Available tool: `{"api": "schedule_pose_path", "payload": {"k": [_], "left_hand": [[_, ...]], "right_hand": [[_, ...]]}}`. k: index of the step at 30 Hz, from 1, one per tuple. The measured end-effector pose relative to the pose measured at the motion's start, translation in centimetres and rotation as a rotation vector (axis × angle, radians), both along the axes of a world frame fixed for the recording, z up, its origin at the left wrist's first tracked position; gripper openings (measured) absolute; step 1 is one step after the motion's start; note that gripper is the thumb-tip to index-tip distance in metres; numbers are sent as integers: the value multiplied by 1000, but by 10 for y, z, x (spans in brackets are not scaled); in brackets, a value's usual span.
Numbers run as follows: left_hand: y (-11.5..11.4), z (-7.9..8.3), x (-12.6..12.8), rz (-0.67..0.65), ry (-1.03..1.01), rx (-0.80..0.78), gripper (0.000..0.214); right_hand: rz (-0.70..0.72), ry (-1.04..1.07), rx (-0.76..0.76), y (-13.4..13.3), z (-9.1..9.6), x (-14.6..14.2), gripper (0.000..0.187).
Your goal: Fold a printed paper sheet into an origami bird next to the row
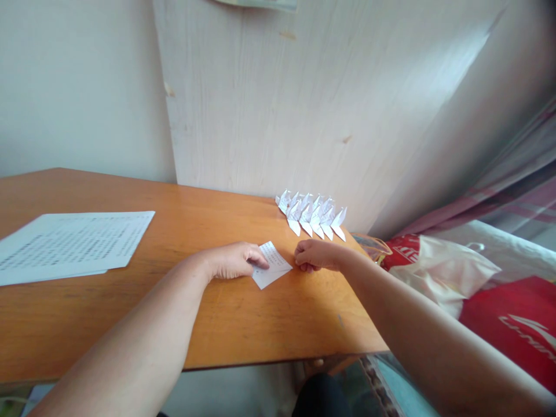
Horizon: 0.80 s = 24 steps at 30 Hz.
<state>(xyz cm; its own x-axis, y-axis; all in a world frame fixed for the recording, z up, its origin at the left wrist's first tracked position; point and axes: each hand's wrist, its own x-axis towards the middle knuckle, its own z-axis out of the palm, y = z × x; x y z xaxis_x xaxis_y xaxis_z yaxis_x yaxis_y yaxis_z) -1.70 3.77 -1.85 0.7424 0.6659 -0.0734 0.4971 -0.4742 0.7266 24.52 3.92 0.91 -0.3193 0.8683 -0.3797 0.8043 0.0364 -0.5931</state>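
A small folded piece of printed white paper (273, 267) lies on the orange wooden table (243, 324). My left hand (234, 260) rests on its left side, fingers curled down and pressing it flat. At the paper's right corner my right hand (313, 255) is curled, with its fingertips pinching or pressing that edge. Behind the hands, near the table's back right corner, several folded white paper cranes (311, 215) stand in a tight row.
A stack of printed sheets (72, 243) lies on the table's left part. A pale wooden board (304, 98) leans against the wall behind the table. Right of the table lie red and white plastic bags (443, 266) and striped fabric (525, 185).
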Motion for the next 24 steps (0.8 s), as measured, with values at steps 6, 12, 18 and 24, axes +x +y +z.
{"api": "schedule_pose_path", "payload": {"k": [6,12,18,24], "left_hand": [[2,-5,0,9,9,9,53],[-4,2,0,34,71,48,53],[-1,-1,-1,171,66,20,48],[2,-4,-4,224,37,-14,39]], "right_hand": [[-42,162,153,-15,0,-33,7],[-25,218,97,-23,-10,-70,8],[-9,109,120,-20,-17,-73,12],[83,-15,135,-14,-16,-79,16]]}}
